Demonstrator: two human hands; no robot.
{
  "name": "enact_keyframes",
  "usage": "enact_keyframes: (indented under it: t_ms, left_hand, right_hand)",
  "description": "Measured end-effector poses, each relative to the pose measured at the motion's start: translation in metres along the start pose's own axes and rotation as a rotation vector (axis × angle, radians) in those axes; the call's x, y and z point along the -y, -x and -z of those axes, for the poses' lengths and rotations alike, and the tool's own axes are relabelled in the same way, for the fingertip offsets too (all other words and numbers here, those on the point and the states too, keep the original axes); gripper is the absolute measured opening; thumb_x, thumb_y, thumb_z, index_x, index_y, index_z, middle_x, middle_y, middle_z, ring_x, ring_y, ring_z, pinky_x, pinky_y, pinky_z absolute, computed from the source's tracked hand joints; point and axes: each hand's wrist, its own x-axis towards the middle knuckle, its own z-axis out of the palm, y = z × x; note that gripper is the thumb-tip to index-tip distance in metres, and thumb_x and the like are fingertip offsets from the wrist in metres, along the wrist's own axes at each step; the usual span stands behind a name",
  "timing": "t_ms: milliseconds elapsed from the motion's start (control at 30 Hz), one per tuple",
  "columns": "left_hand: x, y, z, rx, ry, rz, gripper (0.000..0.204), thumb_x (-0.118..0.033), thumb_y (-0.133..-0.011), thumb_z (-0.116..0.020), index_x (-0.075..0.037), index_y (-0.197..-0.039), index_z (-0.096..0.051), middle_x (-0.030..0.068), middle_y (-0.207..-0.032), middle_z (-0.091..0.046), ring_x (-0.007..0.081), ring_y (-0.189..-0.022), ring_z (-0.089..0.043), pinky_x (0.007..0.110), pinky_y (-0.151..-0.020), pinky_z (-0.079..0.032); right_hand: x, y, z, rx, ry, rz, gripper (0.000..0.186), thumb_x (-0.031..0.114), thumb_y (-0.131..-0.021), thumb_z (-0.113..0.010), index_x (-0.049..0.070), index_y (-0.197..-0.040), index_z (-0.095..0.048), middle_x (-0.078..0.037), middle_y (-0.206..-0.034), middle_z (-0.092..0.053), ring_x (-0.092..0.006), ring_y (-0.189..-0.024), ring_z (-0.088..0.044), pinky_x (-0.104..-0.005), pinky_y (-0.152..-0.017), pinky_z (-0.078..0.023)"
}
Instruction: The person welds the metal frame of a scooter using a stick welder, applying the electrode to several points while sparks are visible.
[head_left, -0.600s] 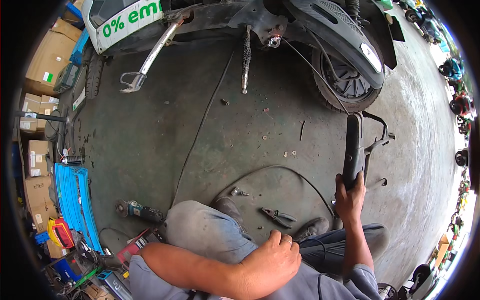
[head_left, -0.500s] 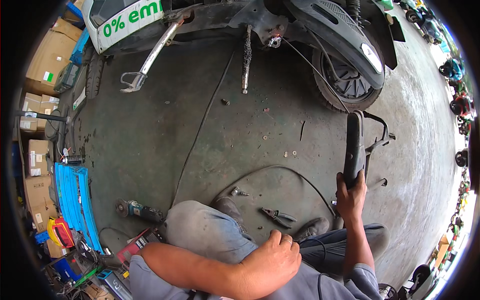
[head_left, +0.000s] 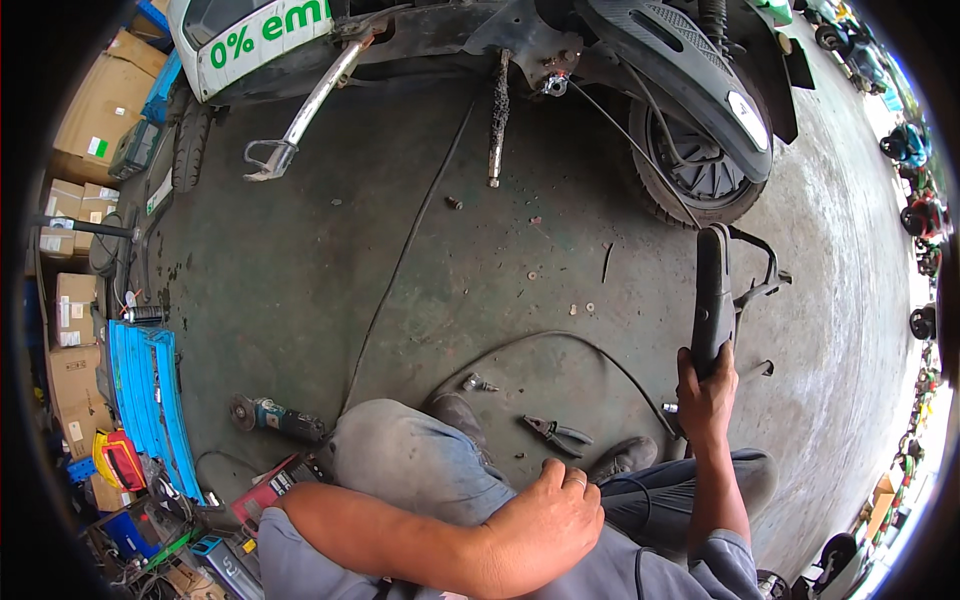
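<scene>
While the right hand [head_left: 708, 395] grasps the black electrode holder [head_left: 713, 295], its rod [head_left: 634, 150] extends toward the metal fitting [head_left: 555, 85] below the scooter bracket [head_left: 522, 42]; work appears underway, completion unconfirmed. Contents of the curled left hand [head_left: 548, 515] cannot be determined.

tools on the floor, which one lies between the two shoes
The dark-handled pliers; the grinder lies out to the left of the left knee.

Large green characters [head_left: 270, 42], a figure and sign followed by letters cut off at the edge, stand on the scooter's [head_left: 520, 40] white panel [head_left: 215, 80]. Pale print marks a red box [head_left: 268, 494], partly hidden; labels on the cardboard boxes [head_left: 122, 85] are too small to read.
</scene>
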Motion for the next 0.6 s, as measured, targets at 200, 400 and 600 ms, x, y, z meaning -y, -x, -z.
enact_keyframes:
  t_ms: [200, 400, 600]
  left_hand:
    - [0.000, 0.005, 0.007, -0.042, 0.008, -0.018, 0.021, -0.022, -0.080, -0.060, -0.003, -0.088, -0.068, 0.0089, -0.088, -0.063, 0.0232, -0.088, -0.058, 0.039, -0.077, -0.043]
    - [-0.006, 0.008, 0.011, -0.029, 0.011, -0.063, 0.025, -0.023, -0.084, -0.058, -0.004, -0.095, -0.069, 0.0102, -0.094, -0.065, 0.0243, -0.093, -0.058, 0.041, -0.081, -0.042]
    - [-0.019, 0.009, 0.007, -0.102, -0.006, 0.024, 0.032, -0.025, -0.087, -0.055, -0.003, -0.102, -0.072, 0.0114, -0.100, -0.067, 0.0268, -0.099, -0.058, 0.045, -0.086, -0.041]
  right_hand:
    - [0.013, -0.039, 0.060, -0.043, 0.182, 0.059, 0.048, 0.028, -0.088, -0.071, -0.006, -0.117, -0.054, -0.025, -0.079, -0.062, -0.0396, -0.069, -0.060, -0.0467, -0.067, -0.047]
    - [0.090, -0.110, 0.121, -0.039, 0.138, 0.189, 0.048, 0.030, -0.092, -0.069, -0.003, -0.124, -0.054, -0.007, -0.074, -0.055, -0.0154, -0.057, -0.052, -0.0351, -0.053, -0.044]
    - [0.172, -0.199, 0.101, -0.149, 0.101, 0.555, 0.040, 0.038, -0.095, -0.067, 0.003, -0.110, -0.057, 0.004, -0.064, -0.049, -0.0057, -0.051, -0.046, -0.0251, -0.045, -0.039]
